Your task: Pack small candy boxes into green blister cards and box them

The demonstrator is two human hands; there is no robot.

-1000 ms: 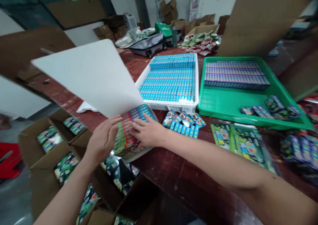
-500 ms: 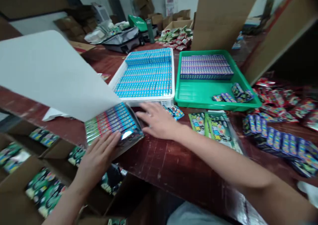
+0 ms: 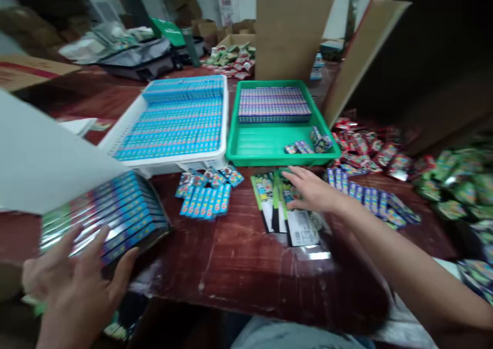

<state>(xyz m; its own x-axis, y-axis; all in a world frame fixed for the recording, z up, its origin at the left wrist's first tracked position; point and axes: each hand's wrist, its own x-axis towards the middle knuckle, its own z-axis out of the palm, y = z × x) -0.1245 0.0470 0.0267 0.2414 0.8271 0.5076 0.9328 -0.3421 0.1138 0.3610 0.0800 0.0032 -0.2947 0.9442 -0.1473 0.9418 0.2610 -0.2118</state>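
At the lower left, my left hand (image 3: 82, 277) lies with spread fingers over the front of an open display box (image 3: 162, 225). Rows of slim small packs (image 3: 123, 205) fill it, in green, red, purple and blue. Its white lid (image 3: 50, 159) stands raised behind. My right hand (image 3: 314, 190), fingers stretched out, is over flat green-and-black printed pouches (image 3: 296, 220) on the table; whether it touches them I cannot tell. Between the hands lies a group of blue packs (image 3: 206, 201), with several dark-and-blue packs (image 3: 210, 177) just behind.
A white basket (image 3: 181, 162) of blue packs and a green tray (image 3: 265, 159) with purple packs stand at the back of the dark red table (image 3: 231, 267). Purple packs (image 3: 367, 197), red packets (image 3: 358, 143) and green packets (image 3: 462, 174) lie right. A large cardboard box (image 3: 365, 56) rises behind them.
My right hand has moved right, from beside the display box to the printed pouches. My left hand stays at the box, its fingers spread wider. The view has swung right, uncovering the blue packs.
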